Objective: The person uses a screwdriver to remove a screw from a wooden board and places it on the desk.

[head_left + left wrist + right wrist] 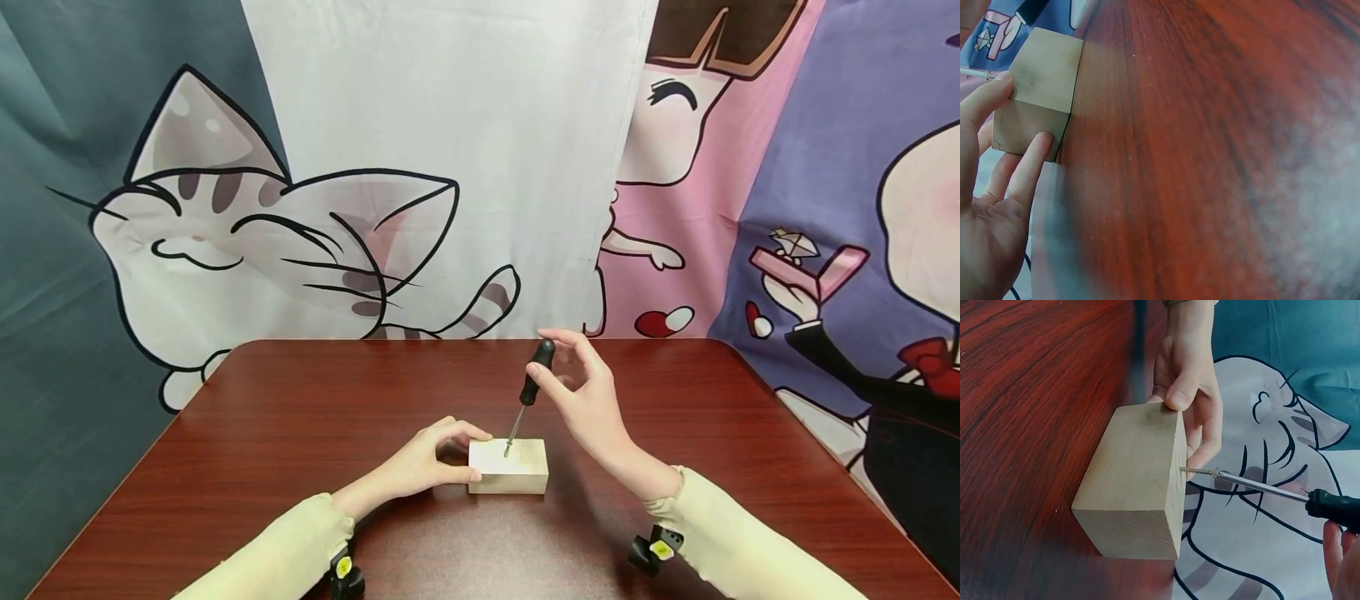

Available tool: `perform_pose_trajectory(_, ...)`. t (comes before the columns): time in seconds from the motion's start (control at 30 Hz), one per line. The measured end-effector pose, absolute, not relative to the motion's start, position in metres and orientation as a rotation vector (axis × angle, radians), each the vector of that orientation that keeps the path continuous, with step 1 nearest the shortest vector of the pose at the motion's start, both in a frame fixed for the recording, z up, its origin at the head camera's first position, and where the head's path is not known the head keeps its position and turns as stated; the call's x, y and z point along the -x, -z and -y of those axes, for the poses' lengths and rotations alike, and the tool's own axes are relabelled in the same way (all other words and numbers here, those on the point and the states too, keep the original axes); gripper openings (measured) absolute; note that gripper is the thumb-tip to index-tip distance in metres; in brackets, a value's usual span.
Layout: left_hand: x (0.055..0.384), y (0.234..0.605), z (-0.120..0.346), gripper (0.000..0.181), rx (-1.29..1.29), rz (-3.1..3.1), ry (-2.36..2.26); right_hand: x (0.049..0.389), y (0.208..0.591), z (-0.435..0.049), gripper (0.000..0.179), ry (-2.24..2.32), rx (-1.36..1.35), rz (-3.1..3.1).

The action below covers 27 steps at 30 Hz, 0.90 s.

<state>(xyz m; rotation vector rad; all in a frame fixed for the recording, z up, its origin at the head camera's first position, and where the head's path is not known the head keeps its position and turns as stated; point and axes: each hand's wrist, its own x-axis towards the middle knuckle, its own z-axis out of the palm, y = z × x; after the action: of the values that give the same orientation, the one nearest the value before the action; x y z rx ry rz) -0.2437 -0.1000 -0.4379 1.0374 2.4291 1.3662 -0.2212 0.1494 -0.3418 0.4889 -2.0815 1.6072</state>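
A pale wooden block [508,483] lies on the table, and my left hand [417,463] holds its left end between thumb and fingers. Out of the block's top face stands a screw [1199,470], part of its thread showing above the wood. The tip of a screwdriver [536,375] with a black handle and metal shaft meets the screw's head, tilted slightly to the right. My right hand [596,408] pinches that handle between thumb and fingertips. In the left wrist view the thumb and fingers touch the block [1047,69]; the screwdriver is mostly cut off there.
The reddish-brown wooden table [337,392] extends around the block on all sides. Behind it hangs a cloth backdrop [465,100] printed with a cartoon cat and figures. Small black cameras [654,550] sit at both wrists.
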Motion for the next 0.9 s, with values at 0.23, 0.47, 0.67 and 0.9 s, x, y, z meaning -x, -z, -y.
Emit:
perform_pose_trajectory(0.23,0.244,0.439,0.099,0.047,-1.081,-2.427,-1.38,0.222,0.342,-0.149,0.046,-1.683,-0.591,2.034)
perform_pose_trajectory(0.47,0.245,0.437,0.099,0.049,-1.047,-2.42,-1.367,0.214,0.331,-0.143,0.038,-1.62,-0.468,2.072)
perform_pose_trajectory(0.67,0.245,0.437,0.1,0.05,-1.036,-2.419,-1.369,0.217,0.334,-0.146,0.042,-1.63,-0.422,2.091)
perform_pose_trajectory(0.9,0.245,0.438,0.101,0.048,-1.032,-2.422,-1.37,0.219,0.341,-0.15,0.043,-1.633,-0.568,2.056)
